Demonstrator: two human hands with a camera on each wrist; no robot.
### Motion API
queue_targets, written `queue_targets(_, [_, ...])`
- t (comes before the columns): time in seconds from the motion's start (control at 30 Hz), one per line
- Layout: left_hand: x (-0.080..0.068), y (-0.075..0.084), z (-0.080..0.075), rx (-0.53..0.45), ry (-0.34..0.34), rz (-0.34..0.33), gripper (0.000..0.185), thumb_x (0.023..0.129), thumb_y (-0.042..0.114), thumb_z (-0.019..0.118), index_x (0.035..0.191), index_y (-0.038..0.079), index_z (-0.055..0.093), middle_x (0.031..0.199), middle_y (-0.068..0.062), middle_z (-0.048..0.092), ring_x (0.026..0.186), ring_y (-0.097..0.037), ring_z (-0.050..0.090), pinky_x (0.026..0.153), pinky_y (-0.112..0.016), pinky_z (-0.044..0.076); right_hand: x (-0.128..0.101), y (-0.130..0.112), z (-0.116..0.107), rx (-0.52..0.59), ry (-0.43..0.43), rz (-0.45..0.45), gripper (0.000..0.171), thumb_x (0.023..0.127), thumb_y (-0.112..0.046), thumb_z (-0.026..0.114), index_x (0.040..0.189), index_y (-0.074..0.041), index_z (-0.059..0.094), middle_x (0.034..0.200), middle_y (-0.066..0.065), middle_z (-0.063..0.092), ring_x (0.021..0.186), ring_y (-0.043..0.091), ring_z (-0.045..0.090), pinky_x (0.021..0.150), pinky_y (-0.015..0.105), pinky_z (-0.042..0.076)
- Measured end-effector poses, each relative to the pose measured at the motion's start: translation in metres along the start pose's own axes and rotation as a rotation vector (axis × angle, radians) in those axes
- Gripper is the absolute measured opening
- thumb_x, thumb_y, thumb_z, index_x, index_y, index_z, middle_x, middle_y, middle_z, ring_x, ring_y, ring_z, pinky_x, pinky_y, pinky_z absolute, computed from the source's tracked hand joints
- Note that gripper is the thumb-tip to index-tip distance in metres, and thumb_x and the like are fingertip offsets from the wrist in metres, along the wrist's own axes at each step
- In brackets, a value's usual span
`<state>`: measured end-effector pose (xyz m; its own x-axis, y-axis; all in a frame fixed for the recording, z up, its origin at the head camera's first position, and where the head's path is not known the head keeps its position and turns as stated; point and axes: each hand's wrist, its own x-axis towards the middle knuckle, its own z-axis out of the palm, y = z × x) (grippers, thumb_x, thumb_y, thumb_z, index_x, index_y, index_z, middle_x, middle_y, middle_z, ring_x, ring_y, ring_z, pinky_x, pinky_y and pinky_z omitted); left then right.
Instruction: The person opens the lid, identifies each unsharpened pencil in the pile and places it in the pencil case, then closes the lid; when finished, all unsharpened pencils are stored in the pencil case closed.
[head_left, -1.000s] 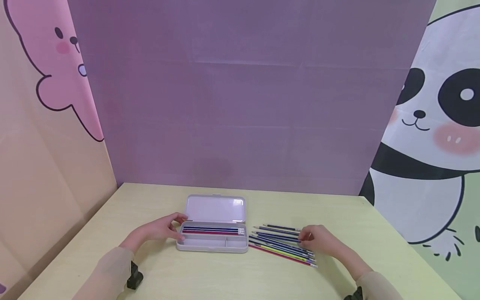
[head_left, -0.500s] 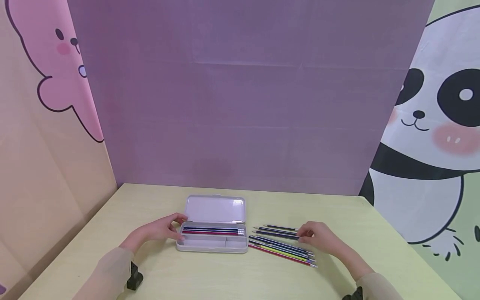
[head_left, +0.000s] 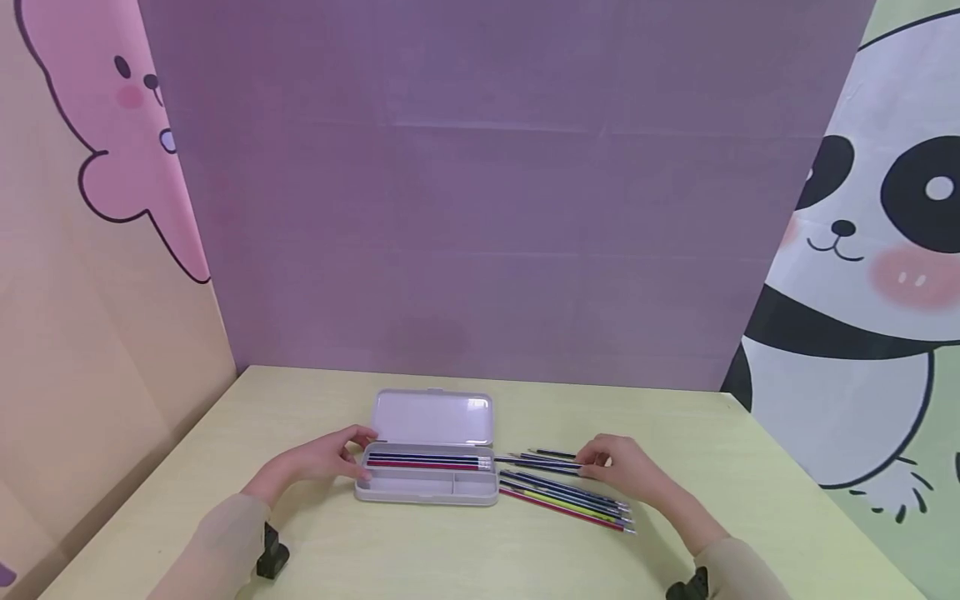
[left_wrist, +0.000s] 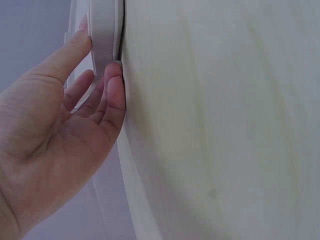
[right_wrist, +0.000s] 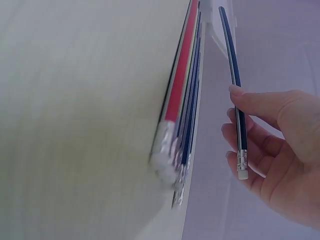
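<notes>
An open pencil case (head_left: 408, 499) lies on the table, its lid (head_left: 432, 418) folded back. A few dark and red pencils (head_left: 425, 461) lie in its rear compartment. My left hand (head_left: 330, 457) grips the case's left end, thumb on one side and fingers on the other; the left wrist view shows this end (left_wrist: 104, 37) close up. My right hand (head_left: 618, 464) pinches a dark blue pencil (right_wrist: 232, 65) near its white eraser end. Its other end points at the case's right side. Below that hand lie several loose pencils (head_left: 562, 497), mostly dark, with yellow and red ones.
The pale wooden table (head_left: 420, 550) runs back to a purple backdrop (head_left: 480, 208). Beside it stand printed walls, a panda (head_left: 832, 292) on the right. A few dark pencils (head_left: 551, 452) lie behind the main group, near the right hand.
My right hand has moved left and slightly away from me, lifting a dark blue pencil whose tip now reaches the case's right edge. The left hand has kept its place on the case.
</notes>
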<state>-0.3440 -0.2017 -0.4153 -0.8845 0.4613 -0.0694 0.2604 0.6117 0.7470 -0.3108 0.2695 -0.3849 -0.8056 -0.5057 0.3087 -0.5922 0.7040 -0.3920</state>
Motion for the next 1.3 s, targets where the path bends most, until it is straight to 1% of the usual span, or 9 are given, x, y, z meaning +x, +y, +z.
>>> queue_targets(0.27, [0.001,0.000,0.000,-0.006,0.004,-0.017,0.067,0.078,0.027,0.076,0.134,0.011,0.043,0.126,-0.012,0.048,0.091,-0.019,0.050,0.081,-0.033,0.043,0.015,-0.010,0.006,-0.013,0.001,-0.034,0.008,0.083,-0.008,0.069,0.091,-0.006,0.069,0.079,-0.004,0.062,0.070,0.003,0.053,0.063,0.021,0.046])
queue_targets(0.5, [0.002,0.002,0.000,-0.006,0.003,-0.027,0.068,0.078,0.029,0.076,0.134,0.011,0.043,0.126,-0.012,0.048,0.090,-0.019,0.049,0.077,-0.031,0.043,0.027,-0.020,0.014,0.004,-0.005,-0.050,0.009,0.082,-0.006,0.070,0.090,-0.006,0.069,0.079,-0.003,0.061,0.068,0.004,0.053,0.062,0.021,0.046])
queue_targets(0.6, [0.002,0.002,0.001,-0.010,0.006,-0.034,0.068,0.077,0.028,0.076,0.134,0.011,0.043,0.126,-0.012,0.048,0.089,-0.019,0.050,0.077,-0.031,0.043,0.033,-0.024,0.018,-0.006,-0.012,-0.050,0.009,0.082,-0.007,0.070,0.091,-0.007,0.069,0.079,-0.004,0.061,0.068,0.003,0.052,0.062,0.021,0.045])
queue_targets(0.8, [0.001,0.002,0.001,-0.001,0.012,-0.031,0.068,0.078,0.027,0.076,0.134,0.011,0.043,0.126,-0.012,0.048,0.089,-0.018,0.051,0.079,-0.032,0.043,0.042,-0.034,0.025,0.006,-0.043,-0.014,0.009,0.083,-0.009,0.070,0.092,-0.010,0.070,0.079,-0.006,0.060,0.069,0.003,0.051,0.062,0.020,0.045])
queue_targets(0.97, [-0.001,0.003,0.000,0.001,0.009,-0.017,0.068,0.078,0.028,0.076,0.134,0.010,0.043,0.126,-0.012,0.048,0.089,-0.019,0.051,0.080,-0.033,0.042,0.049,-0.043,0.029,0.037,-0.067,-0.013,0.009,0.083,-0.009,0.070,0.092,-0.009,0.071,0.081,-0.005,0.062,0.070,0.006,0.051,0.062,0.020,0.045])
queue_targets(1.17, [-0.001,0.002,0.000,0.010,0.009,-0.017,0.068,0.078,0.029,0.076,0.134,0.010,0.043,0.126,-0.011,0.048,0.089,-0.018,0.051,0.081,-0.034,0.042,0.059,-0.055,0.038,0.046,-0.094,-0.035,0.010,0.084,-0.011,0.069,0.094,-0.009,0.071,0.081,-0.004,0.062,0.070,0.007,0.052,0.062,0.019,0.045])
queue_targets(1.3, [0.000,0.003,0.001,0.004,0.011,-0.027,0.068,0.078,0.028,0.076,0.134,0.011,0.043,0.126,-0.011,0.048,0.089,-0.018,0.051,0.082,-0.034,0.042,0.067,-0.064,0.044,0.048,-0.111,-0.056,0.012,0.084,-0.010,0.069,0.095,-0.006,0.071,0.083,-0.002,0.063,0.071,0.008,0.052,0.062,0.019,0.046])
